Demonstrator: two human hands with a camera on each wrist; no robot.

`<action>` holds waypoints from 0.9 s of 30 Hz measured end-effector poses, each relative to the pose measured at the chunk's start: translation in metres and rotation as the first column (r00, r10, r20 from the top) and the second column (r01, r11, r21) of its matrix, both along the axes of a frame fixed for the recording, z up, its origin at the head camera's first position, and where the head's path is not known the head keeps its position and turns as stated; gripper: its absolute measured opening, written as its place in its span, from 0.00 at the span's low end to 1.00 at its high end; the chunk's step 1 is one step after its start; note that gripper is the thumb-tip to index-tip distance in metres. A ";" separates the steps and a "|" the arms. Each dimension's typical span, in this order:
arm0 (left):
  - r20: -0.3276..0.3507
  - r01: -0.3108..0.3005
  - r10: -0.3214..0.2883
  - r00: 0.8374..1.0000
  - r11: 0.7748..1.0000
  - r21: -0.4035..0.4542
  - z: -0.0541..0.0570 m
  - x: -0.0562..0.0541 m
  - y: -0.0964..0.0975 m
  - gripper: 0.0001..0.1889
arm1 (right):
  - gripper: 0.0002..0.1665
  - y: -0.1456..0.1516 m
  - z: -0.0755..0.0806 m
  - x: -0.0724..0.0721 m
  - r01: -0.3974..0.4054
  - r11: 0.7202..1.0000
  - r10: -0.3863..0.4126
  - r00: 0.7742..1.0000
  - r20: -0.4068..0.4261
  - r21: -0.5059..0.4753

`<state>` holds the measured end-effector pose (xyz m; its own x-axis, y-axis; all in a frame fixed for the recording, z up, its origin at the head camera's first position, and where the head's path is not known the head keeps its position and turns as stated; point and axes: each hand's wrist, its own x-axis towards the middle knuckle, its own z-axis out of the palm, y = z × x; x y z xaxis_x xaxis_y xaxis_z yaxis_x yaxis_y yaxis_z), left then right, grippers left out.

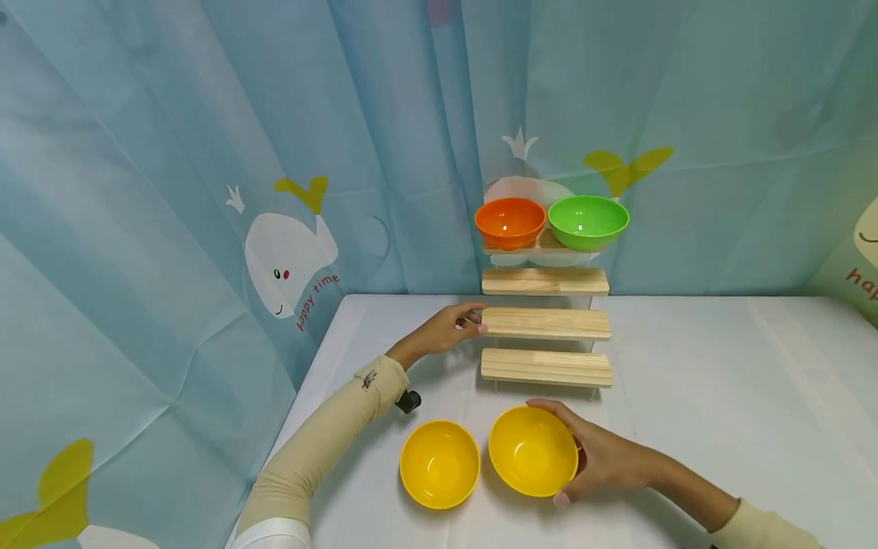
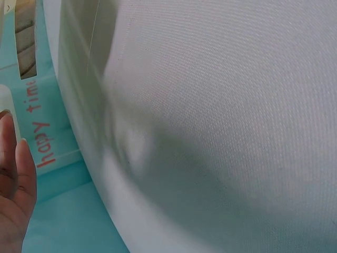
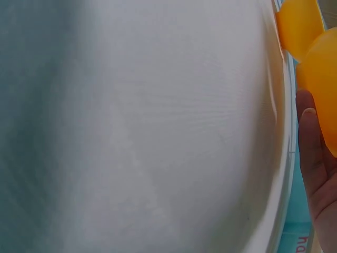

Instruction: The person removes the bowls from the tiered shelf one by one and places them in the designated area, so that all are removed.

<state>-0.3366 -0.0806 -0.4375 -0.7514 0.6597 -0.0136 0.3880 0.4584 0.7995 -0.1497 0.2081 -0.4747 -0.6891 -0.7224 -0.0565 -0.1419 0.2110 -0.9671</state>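
Note:
My right hand (image 1: pixel 610 455) grips a yellow bowl (image 1: pixel 533 451) by its right side, thumb at the near edge and fingers at the far edge. The bowl is tilted slightly. In the right wrist view, its yellow outside (image 3: pixel 322 84) shows above the fingers. Just left of it, a second yellow bowl (image 1: pixel 440 465) stands on the table. My left hand (image 1: pixel 446 328) pinches the left end of a step of the tiered wooden stand (image 1: pixel 545 324), thumb below and fingers above. An orange bowl (image 1: pixel 510 223) and a green bowl (image 1: pixel 588 222) sit side by side on the top step.
A white cloth covers the table (image 1: pixel 720 396). Behind and to the left hangs a light blue curtain (image 1: pixel 411 152) printed with whales; the stand's back is close to it. A small black object (image 1: pixel 408 402) shows under the left wrist.

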 end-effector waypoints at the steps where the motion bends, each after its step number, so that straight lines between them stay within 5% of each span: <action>1: -0.001 0.000 0.000 1.000 1.000 0.000 0.000 0.000 0.000 0.30 | 0.65 0.000 0.000 0.000 -0.003 1.000 0.003 1.000 -0.002 0.002; 12: -0.020 -0.001 0.001 1.000 1.000 -0.006 -0.003 0.000 -0.001 0.30 | 0.65 -0.006 -0.003 0.003 -0.027 0.999 0.028 0.999 -0.022 0.034; 21: -0.001 -0.009 0.009 1.000 1.000 -0.010 -0.001 0.001 -0.001 0.29 | 0.66 -0.007 -0.004 0.004 -0.017 0.996 0.028 0.990 -0.135 0.083; 27: 0.005 -0.004 0.004 1.000 1.000 -0.006 0.001 0.001 0.000 0.30 | 0.66 -0.005 -0.004 0.003 -0.034 0.994 0.042 0.995 -0.085 0.100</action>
